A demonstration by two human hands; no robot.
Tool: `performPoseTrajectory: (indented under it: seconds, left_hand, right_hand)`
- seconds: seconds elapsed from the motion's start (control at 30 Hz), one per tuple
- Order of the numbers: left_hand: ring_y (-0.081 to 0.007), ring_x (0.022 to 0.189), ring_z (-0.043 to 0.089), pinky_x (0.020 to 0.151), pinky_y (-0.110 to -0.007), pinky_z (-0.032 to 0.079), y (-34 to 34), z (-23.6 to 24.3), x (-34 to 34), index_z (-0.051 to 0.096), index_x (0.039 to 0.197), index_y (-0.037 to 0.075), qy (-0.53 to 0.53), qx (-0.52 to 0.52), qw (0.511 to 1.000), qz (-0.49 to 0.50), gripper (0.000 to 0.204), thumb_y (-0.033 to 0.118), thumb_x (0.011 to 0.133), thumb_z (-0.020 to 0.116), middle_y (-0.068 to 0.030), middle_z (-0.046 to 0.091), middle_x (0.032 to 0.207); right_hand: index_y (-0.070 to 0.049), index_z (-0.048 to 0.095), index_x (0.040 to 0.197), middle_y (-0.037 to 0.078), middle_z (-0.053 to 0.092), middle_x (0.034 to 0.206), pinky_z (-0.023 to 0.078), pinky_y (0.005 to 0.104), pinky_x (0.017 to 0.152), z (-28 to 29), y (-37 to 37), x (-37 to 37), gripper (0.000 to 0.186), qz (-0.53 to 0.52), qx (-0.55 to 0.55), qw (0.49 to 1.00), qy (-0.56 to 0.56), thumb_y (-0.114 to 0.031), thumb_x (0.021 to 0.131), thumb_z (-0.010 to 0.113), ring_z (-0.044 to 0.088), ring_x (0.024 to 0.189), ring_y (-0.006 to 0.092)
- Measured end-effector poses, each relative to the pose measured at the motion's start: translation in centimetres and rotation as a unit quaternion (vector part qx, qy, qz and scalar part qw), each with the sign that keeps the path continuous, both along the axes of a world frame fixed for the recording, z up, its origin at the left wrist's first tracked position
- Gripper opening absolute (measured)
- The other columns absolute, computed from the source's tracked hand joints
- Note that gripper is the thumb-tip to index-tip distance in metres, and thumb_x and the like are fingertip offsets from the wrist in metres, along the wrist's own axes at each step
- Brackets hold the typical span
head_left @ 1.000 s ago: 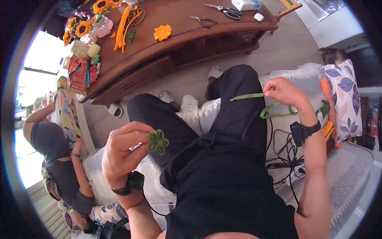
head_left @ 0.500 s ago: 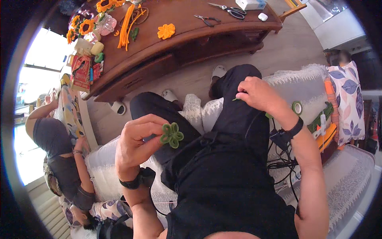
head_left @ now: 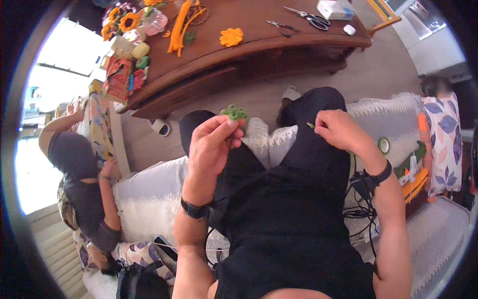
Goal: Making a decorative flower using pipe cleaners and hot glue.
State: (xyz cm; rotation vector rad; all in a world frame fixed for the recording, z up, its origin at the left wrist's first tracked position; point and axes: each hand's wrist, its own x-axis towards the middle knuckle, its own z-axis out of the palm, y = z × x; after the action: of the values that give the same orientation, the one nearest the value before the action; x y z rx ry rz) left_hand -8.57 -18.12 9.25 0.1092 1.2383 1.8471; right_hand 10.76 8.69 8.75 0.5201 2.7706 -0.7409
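My left hand [head_left: 209, 144] pinches a green fuzzy looped piece, shaped like a small flower [head_left: 234, 112], between thumb and fingers. It is held out over the gap between my knees and seen at a slant. Above my right thigh, my right hand [head_left: 343, 130] is closed with the fingertips together on a thin green fuzzy stem [head_left: 310, 125]. Only a short end of that stem shows; the fingers hide the rest. The two hands are apart.
Ahead, a brown wooden table [head_left: 209, 55] carries an orange fuzzy flower [head_left: 231, 37], orange strips [head_left: 180, 30], pliers [head_left: 283, 28], scissors [head_left: 313, 20] and sunflowers. Green tape [head_left: 383, 145] and black cables [head_left: 362, 212] lie on the sofa at my right. Another person [head_left: 82, 154] is at the left.
My left hand has moved forward and to the right, and the green looped piece has turned from face-on to slanted. My right hand still pinches the stem. The whole view has shifted slightly.
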Motion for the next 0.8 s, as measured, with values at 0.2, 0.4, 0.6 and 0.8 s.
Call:
performPoseTrajectory:
  seconds: [0.2, 0.4, 0.6, 0.8]
  left_hand:
    - [-0.01, 0.076, 0.066, 0.06, -0.023, 0.054, 2.6, 2.1, -1.5, 0.069, 0.104, 0.0, 0.012, 0.021, 1.0, 0.008, 0.012, 0.009, 0.097, 0.067, -0.0085, 0.072, 0.099]
    - [-0.0096, 0.077, 0.065, 0.058, -0.022, 0.052, 4.9, 4.1, -1.1, 0.069, 0.105, 0.001, 0.023, 0.022, 0.999, 0.032, 0.012, 0.008, 0.095, 0.068, -0.009, 0.072, 0.102]
    - [-0.0114, 0.079, 0.066, 0.059, -0.022, 0.052, 5.8, 3.7, -0.5, 0.069, 0.107, 0.001, 0.001, 0.092, 0.995, 0.037, 0.013, 0.007, 0.095, 0.067, -0.0089, 0.072, 0.103]
    - [-0.0133, 0.08, 0.064, 0.063, -0.027, 0.049, 6.1, 3.2, -0.6, 0.067, 0.102, 0.002, -0.089, 0.142, 0.985, 0.038, 0.01, 0.006, 0.093, 0.07, -0.0065, 0.07, 0.094]
  right_hand:
    - [0.0, 0.071, 0.095, 0.013, 0.072, 0.081, 0.054, 0.0342, 0.073, 5.4, -3.1, -1.4, 0.016, -0.041, -0.23, 0.968, 0.086, -0.014, 0.088, 0.071, 0.07, 0.078, 0.0213]
    - [0.0, 0.07, 0.1, 0.002, 0.07, 0.083, 0.052, 0.0254, 0.069, 8.1, -5.9, -3.2, 0.014, -0.02, -0.349, 0.912, 0.213, -0.012, 0.093, 0.072, 0.063, 0.073, 0.0079]
    - [0.0, 0.068, 0.104, -0.003, 0.064, 0.077, 0.048, 0.0218, 0.06, 7.0, -7.7, -5.2, 0.017, -0.09, -0.444, 0.843, 0.29, -0.016, 0.096, 0.07, 0.058, 0.068, 0.0037]
    - [0.0, 0.068, 0.103, -0.002, 0.063, 0.077, 0.048, 0.022, 0.059, 6.6, -7.6, -5.8, 0.019, -0.088, -0.441, 0.85, 0.275, -0.019, 0.098, 0.067, 0.058, 0.066, 0.0044]
